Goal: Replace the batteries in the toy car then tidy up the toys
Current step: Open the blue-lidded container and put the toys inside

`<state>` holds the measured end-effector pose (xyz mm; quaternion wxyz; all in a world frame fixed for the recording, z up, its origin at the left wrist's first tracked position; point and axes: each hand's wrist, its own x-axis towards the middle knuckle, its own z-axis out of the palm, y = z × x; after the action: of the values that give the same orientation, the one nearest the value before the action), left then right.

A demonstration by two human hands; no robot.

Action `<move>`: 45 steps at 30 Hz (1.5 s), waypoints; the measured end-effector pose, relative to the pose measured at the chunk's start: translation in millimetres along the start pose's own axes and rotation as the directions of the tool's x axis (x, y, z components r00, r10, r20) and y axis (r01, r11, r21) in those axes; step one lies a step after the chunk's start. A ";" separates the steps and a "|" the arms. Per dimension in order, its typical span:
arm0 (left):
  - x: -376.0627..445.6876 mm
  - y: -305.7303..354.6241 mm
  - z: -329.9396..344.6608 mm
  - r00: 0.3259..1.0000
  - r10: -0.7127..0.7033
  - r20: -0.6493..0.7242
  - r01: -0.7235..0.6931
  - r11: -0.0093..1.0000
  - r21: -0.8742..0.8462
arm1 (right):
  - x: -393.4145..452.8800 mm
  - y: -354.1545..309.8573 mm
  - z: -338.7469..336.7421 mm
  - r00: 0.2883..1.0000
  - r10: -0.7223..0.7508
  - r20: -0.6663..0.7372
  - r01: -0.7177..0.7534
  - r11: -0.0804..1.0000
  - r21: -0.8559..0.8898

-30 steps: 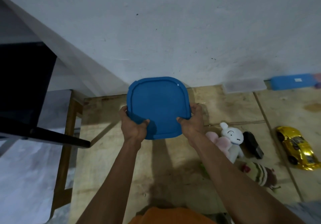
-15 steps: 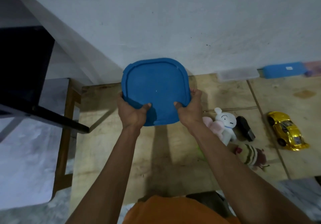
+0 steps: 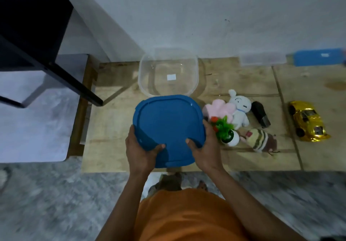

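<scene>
left hand (image 3: 139, 152) grips blue lid (image 3: 167, 128) near-left edge, thumb on top | right hand (image 3: 205, 150) grips near-right edge | lid off, near side of clear container (image 3: 168, 72) | yellow toy car (image 3: 308, 123) far right on table (image 3: 116, 128)

Bare wooden table (image 3: 116, 128) lies left of the blue lid (image 3: 166, 126); toys (image 3: 230, 117) crowd its right.

Black table leg (image 3: 74, 83) at left; grey marbled floor (image 3: 56, 203) below; white wall (image 3: 206, 16) behind.

Both hands (image 3: 174, 150) apparently gripping, thumbs uppermost
</scene>
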<state>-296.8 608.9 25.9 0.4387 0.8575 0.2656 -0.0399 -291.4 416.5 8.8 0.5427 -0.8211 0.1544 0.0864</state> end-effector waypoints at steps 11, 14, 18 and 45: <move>28.5 -23.4 21.1 0.989 -0.135 0.060 0.113 0.951 0.287 | 26.7 25.2 19.6 0.982 0.170 0.084 -0.154 0.973 -0.174; 36.2 -25.1 24.5 0.984 -0.164 0.062 0.135 0.933 0.332 | 33.0 26.4 24.0 0.983 0.165 0.080 -0.140 0.956 -0.258; 40.6 -28.5 29.8 0.981 -0.188 0.048 0.159 0.920 0.358 | 35.3 30.4 28.0 0.980 0.180 0.080 -0.132 0.902 -0.410; 8.5 167.5 212.4 0.877 0.263 0.401 -0.395 0.870 0.295 | 51.4 114.2 -173.1 0.934 -0.343 -0.095 0.160 0.642 -0.750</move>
<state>-172.4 368.8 15.9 0.3104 0.9362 0.0190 -0.1635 -287.3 208.0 -37.3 0.1544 -0.9862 0.0516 -0.0310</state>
